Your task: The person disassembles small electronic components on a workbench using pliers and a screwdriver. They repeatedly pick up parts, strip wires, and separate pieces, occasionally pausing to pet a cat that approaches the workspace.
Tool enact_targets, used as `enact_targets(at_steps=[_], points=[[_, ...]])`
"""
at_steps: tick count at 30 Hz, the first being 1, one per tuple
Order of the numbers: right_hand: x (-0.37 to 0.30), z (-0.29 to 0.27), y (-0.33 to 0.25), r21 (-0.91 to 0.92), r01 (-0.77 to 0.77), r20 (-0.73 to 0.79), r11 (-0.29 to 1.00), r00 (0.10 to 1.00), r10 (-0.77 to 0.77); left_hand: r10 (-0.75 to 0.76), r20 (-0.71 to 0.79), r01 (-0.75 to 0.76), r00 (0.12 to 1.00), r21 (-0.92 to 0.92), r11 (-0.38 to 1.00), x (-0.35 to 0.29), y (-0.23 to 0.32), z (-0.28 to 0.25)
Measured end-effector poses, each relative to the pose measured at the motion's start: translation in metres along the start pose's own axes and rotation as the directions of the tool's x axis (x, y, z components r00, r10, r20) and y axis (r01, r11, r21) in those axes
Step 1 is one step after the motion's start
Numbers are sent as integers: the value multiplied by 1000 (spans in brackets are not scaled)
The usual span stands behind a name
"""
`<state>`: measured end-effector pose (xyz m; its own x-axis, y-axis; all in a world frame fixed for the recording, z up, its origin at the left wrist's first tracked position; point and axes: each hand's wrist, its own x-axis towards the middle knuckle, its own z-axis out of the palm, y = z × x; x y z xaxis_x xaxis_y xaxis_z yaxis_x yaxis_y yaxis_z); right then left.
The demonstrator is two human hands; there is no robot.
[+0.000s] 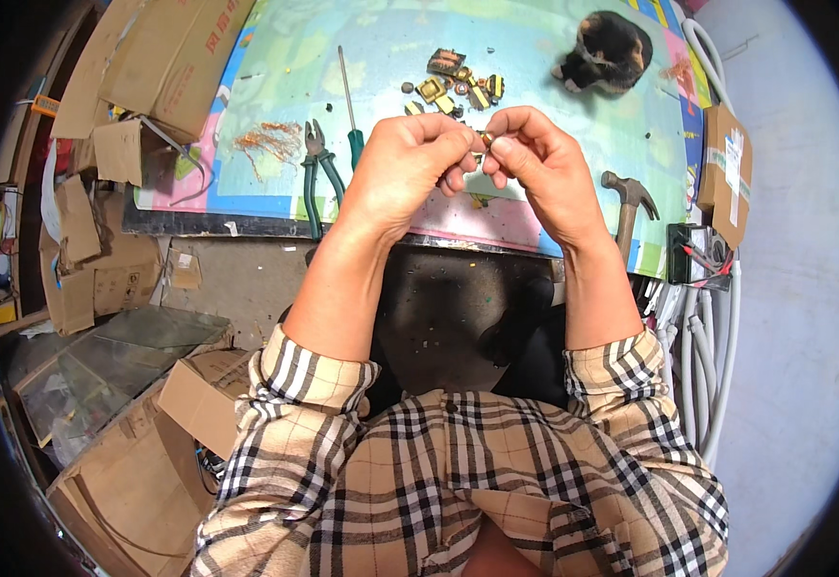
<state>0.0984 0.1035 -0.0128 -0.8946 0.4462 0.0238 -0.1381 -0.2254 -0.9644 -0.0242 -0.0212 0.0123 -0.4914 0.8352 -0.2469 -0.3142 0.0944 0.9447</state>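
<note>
Both hands meet over the near half of the table, fingertips pinched together. My left hand (410, 163) and my right hand (546, 168) are closed on a tiny yellowish-brown part (486, 140) between them. Fingers cover most of that part, so its kind does not show. Just beyond the hands lies a pile of small yellow-and-black parts (432, 89), several of them block-shaped. Left of my left hand, a screwdriver (355, 139) with a green handle points away from me. Beside it rest green-handled pliers (313, 159) with their handles apart.
A hammer (630, 197) lies right of my right wrist. A black cat (610, 53) is curled at the far right of the table (525, 58). Thin copper wires (267, 144) lie at the left. Cardboard boxes (164, 67) crowd the left side; grey tubes (703, 356) stand at the right.
</note>
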Motion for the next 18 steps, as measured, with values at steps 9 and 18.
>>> enact_targets(at_steps=[9, 18], points=[[-3, 7, 1, -361, 87, -49, 928, 993, -112, 7, -15, -6, 1000, 48, 999, 0, -2, -3], [-3, 11, 0, -386, 103, -48, 917, 990, -132, 31, -49, -28, 998, 62, 998, 0, -5, -1]])
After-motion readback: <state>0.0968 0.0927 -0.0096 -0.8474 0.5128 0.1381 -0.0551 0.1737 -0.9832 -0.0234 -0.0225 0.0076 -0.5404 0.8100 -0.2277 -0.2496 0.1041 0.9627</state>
